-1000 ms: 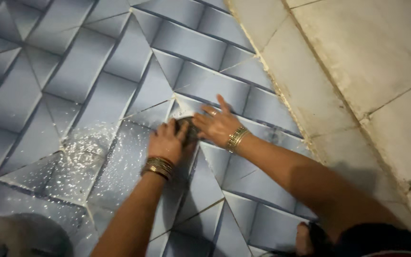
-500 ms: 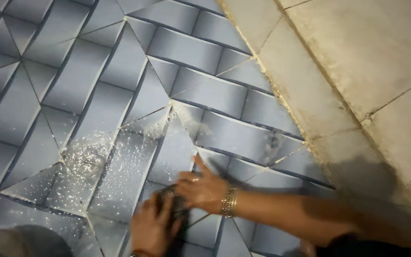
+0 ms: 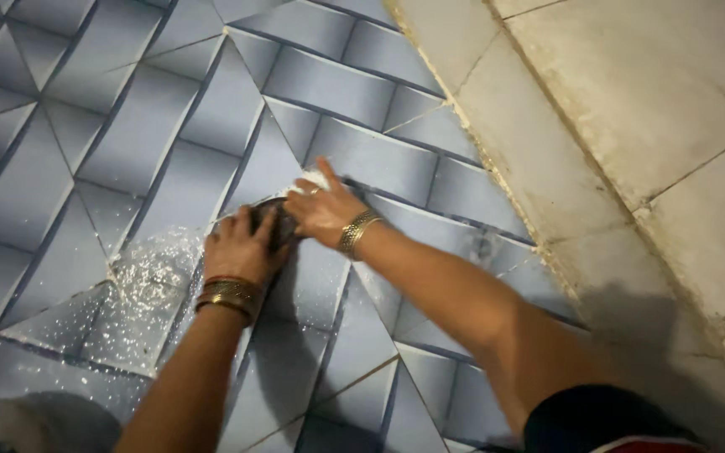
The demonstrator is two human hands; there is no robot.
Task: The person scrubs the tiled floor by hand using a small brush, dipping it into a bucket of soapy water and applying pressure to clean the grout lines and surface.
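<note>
In the head view, a dark scrubbing pad is pressed flat against the blue-grey patterned floor tiles, a little left of the floor's middle. The left hand is laid on the pad's left side, fingers bent over it, so its grip is closed on the pad; gold bangles are worn at that wrist. The right hand is set on the pad's right side, fingers curled down on it, its grip likewise clamped on the pad, with a gold bracelet at the wrist. Most of the pad is hidden under the two hands. White soapy flecks are scattered over the tiles just left of the left forearm. A band of stained cream tiles is seen along the floor's right edge.
</note>
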